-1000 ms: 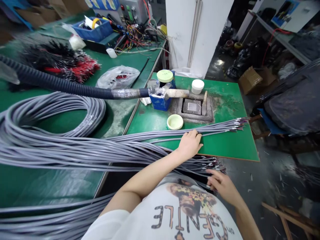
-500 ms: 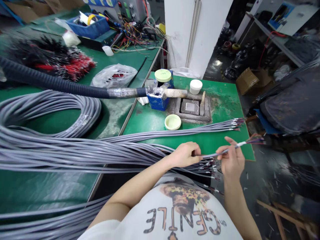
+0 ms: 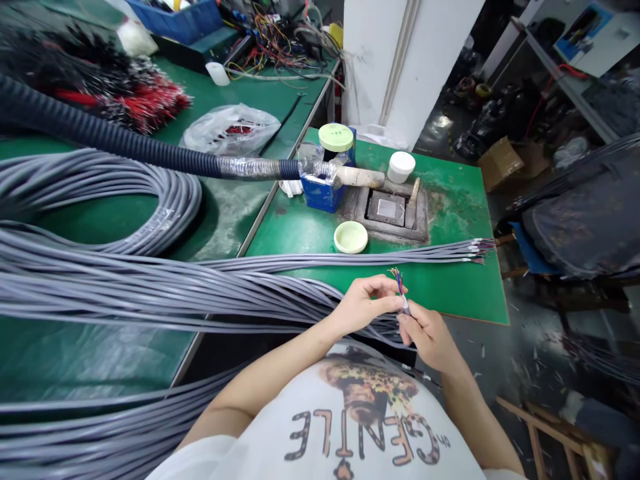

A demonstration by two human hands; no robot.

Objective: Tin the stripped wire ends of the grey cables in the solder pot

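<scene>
Both hands meet at one grey cable end (image 3: 406, 308) above the front edge of the green board. My left hand (image 3: 367, 303) pinches it near the white band, where thin coloured wires (image 3: 398, 279) fan upward. Just below, my right hand (image 3: 425, 333) grips the grey sheath. A thick bundle of grey cables (image 3: 240, 293) runs from the left and passes under my left hand. Behind the hands, another row of grey cables (image 3: 390, 257) lies across the board, its stripped ends at the right.
A square metal pot (image 3: 387, 208) is set in the green board (image 3: 450, 293), with a pale green dish (image 3: 351, 237), a white tub (image 3: 401, 167) and a blue box (image 3: 323, 195) around it. A ribbed black hose (image 3: 175, 157) crosses from the left. Coiled cable (image 3: 170, 220) lies at left.
My right hand has moved left and in towards my left hand. The held cable end has turned from pointing right to pointing up, and the view has shifted slightly.
</scene>
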